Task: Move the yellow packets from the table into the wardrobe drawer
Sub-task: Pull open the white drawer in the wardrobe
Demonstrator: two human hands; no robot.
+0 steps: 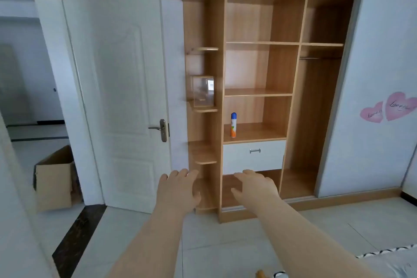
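Both arms were stretched forward toward the wardrobe (259,74), palms down. Left hand (178,189) had fingers spread and loosely open, held nothing, in front of the rounded corner shelves (204,161). Right hand (253,187) was also open and empty, fingers slightly curled, seen just below the drawer (253,157). The drawer was white with a small metal handle (255,151), shut, sitting under the shelf with a spray can (233,124) standing upright on it. No yellow packets or table could be seen from the head view; their location could not be told. A clear box (202,90) sat on a corner shelf. White door (121,97) stood open at left, cardboard box (55,179) on the floor beyond it. Pink heart stickers (390,107) were on the sliding panel at right.
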